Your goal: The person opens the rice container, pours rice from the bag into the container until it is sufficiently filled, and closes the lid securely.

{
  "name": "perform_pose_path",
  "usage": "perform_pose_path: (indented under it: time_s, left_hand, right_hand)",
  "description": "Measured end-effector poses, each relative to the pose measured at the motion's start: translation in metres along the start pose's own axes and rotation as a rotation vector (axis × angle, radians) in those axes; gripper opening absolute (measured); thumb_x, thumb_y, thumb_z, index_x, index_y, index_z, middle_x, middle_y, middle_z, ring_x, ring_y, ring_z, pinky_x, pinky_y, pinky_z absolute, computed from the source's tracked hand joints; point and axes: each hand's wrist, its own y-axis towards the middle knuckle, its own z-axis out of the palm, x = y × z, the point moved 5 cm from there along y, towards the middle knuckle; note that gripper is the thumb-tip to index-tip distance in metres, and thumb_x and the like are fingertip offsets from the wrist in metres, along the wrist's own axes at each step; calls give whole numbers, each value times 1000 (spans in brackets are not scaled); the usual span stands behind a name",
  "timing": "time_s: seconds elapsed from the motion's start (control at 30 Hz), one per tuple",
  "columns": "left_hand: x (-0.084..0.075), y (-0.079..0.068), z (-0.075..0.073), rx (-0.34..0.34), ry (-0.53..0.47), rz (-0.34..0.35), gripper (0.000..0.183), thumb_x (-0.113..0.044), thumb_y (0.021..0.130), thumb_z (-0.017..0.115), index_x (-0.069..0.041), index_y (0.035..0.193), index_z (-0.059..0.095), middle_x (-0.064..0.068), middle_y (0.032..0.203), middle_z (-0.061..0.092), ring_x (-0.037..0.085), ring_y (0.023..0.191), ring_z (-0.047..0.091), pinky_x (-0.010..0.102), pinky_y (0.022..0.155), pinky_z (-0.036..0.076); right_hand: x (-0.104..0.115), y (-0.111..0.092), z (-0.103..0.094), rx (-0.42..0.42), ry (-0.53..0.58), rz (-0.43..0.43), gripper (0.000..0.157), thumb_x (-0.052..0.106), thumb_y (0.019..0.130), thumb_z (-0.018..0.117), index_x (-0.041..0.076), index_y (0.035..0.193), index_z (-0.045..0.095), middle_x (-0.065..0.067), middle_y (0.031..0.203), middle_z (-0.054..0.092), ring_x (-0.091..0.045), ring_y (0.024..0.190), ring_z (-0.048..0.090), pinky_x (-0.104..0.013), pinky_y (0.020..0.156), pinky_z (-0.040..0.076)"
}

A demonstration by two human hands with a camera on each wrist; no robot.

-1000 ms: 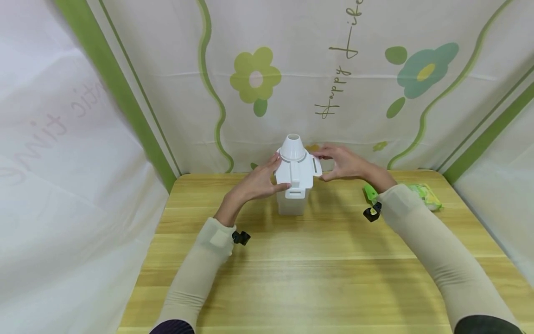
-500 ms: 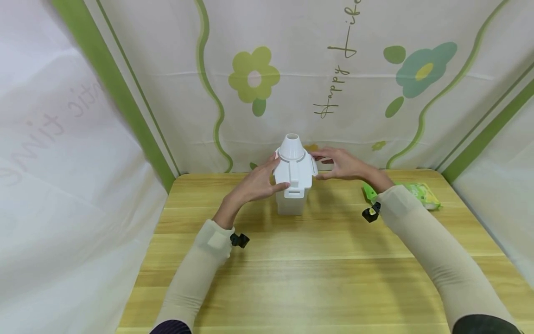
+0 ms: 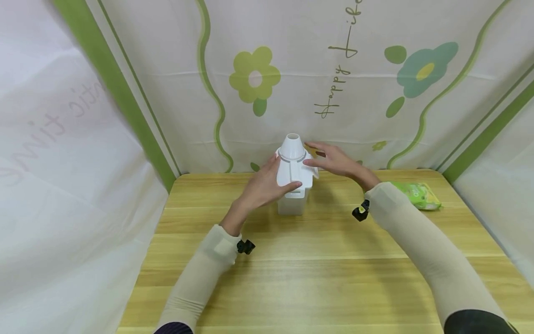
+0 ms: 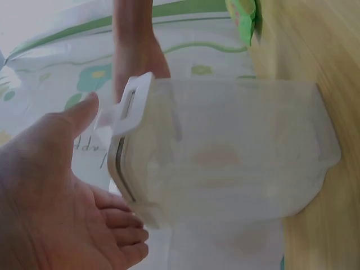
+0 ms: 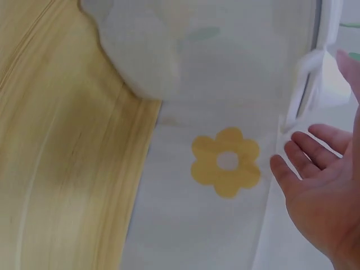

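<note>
On the wooden table stands a translucent plastic container [image 3: 291, 207] with a white lid [image 3: 288, 172] and a cone-shaped spout [image 3: 293, 147]. My left hand [image 3: 263, 185] lies along the lid's left side, its thumb over the front edge. In the left wrist view its fingers [image 4: 126, 225] are loosely extended by the lid rim. My right hand [image 3: 333, 160] is at the lid's right, thumb near the top surface. Its fingers are spread in the right wrist view, beside a side latch [image 5: 304, 93] that tilts outward. Contact of the right fingers with the lid cannot be told.
A green packet [image 3: 419, 195] lies at the table's back right, partly behind the right sleeve. Behind the table [image 3: 292, 278] hangs a white curtain [image 3: 167, 93] printed with flowers, close to the container.
My right hand has shifted from the right latch up and left over the lid. My left hand has slid a little right, its thumb further across the front. The container stays put.
</note>
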Motion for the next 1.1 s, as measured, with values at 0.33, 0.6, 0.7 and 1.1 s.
perform_pose_path:
  time_s: [0.33, 0.6, 0.7, 1.1]
  left_hand:
    - [-6, 1, 17, -100, 109, -58, 115, -76, 91, 65, -7, 170, 18, 18, 176, 17, 32, 163, 18, 53, 126, 31]
    - [-9, 1, 21, -111, 138, -92, 114, -75, 92, 65, -7, 170, 18, 18, 176, 15, 31, 163, 16, 52, 125, 33]
    - [-9, 2, 21, -108, 139, -95, 113, -74, 92, 65, -7, 170, 17, 18, 176, 15, 31, 163, 16, 52, 125, 33]
    - [7, -2, 11, -83, 5, -67, 107, -69, 92, 70, -5, 167, 29, 15, 175, 22, 32, 159, 30, 53, 121, 40]
  right_hand:
    - [6, 21, 13, -49, 59, 38, 78, 48, 102, 70, 13, 165, 40, -13, 169, 39, -38, 155, 36, -59, 123, 34]
    - [6, 28, 18, -96, 123, 55, 75, 46, 101, 72, 12, 162, 45, -14, 159, 52, -34, 146, 49, -53, 117, 45]
    - [7, 30, 18, -112, 112, 58, 77, 47, 99, 74, 11, 161, 46, -14, 156, 55, -32, 141, 53, -52, 115, 47]
    - [3, 20, 16, -173, 103, 61, 76, 45, 97, 77, 7, 157, 50, -17, 157, 54, -37, 144, 51, -51, 119, 43]
